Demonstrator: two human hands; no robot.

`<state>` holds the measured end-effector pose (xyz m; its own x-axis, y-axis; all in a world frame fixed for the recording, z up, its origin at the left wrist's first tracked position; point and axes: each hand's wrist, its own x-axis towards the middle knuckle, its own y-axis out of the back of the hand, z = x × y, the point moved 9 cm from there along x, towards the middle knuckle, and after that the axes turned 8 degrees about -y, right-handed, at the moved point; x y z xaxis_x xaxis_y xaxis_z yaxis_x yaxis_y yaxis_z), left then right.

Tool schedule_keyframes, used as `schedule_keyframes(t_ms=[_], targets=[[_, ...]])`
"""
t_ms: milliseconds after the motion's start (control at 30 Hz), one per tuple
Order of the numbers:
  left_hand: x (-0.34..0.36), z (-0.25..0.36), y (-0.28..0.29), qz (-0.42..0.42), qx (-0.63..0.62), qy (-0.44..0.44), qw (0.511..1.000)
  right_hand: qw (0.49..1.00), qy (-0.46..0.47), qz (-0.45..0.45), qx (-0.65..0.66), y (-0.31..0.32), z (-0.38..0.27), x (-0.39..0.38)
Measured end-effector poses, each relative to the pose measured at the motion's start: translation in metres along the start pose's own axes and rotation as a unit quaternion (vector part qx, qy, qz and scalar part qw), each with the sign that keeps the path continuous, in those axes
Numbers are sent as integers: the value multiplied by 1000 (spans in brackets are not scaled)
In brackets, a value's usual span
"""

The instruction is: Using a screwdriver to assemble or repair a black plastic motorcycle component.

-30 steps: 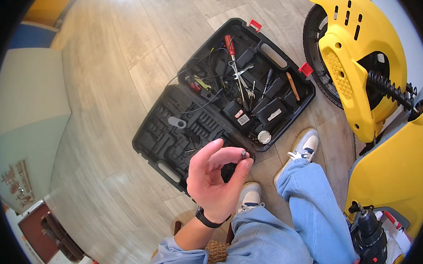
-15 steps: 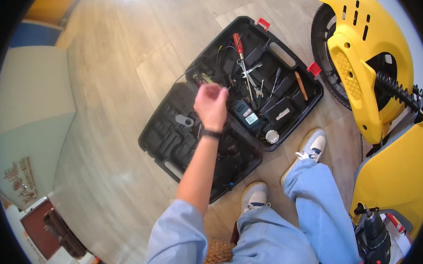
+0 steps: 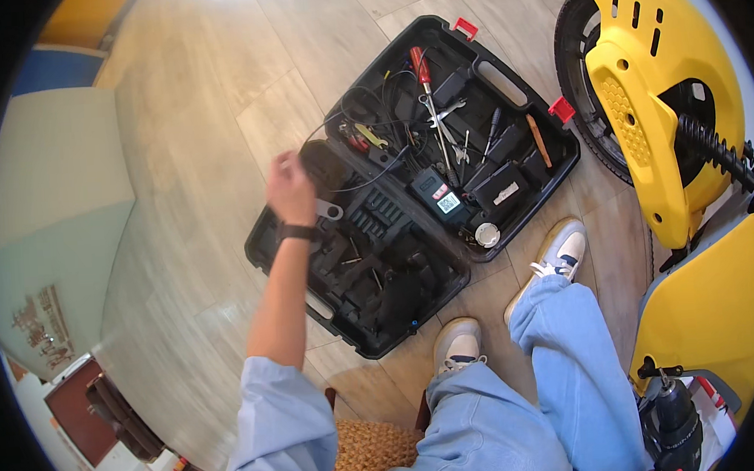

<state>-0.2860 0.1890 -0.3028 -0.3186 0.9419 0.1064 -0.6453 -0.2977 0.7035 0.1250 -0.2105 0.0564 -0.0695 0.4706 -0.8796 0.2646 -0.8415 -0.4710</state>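
Note:
My left hand, with a dark band on its wrist, is over the left edge of an open black tool case. Its fingers look curled, somewhat blurred, and whatever they may hold is hidden. Close beside it, a thin dark cable loops over the case. A grey metal piece with a round hole lies right by the wrist. In the case's right half are a red-handled screwdriver, several wrenches, a black box with a label and a yellow-handled tool. My right hand is out of view.
A yellow two-wheeled vehicle with a black tyre stands at the right. A black power drill is at the lower right. My shoes are near the case, and a woven seat is below me.
My left hand has moved left from the middle of the case to its left edge, uncovering the tools around the hinge. The cable loop now lies differently, nearer the hand.

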Motion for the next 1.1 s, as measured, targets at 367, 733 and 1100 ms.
schedule_keyframes(t_ms=[367,733,1100], targets=[[-24,72,-44,-163,270,-327,891,1000,14,9,-6,-1,-3,3],[-10,69,-72,-157,363,-356,847,1000,-10,14,-11,0,-2,0],[-14,80,-88,-189,317,-401,839,1000,-30,-1,5,3,-6,5]])
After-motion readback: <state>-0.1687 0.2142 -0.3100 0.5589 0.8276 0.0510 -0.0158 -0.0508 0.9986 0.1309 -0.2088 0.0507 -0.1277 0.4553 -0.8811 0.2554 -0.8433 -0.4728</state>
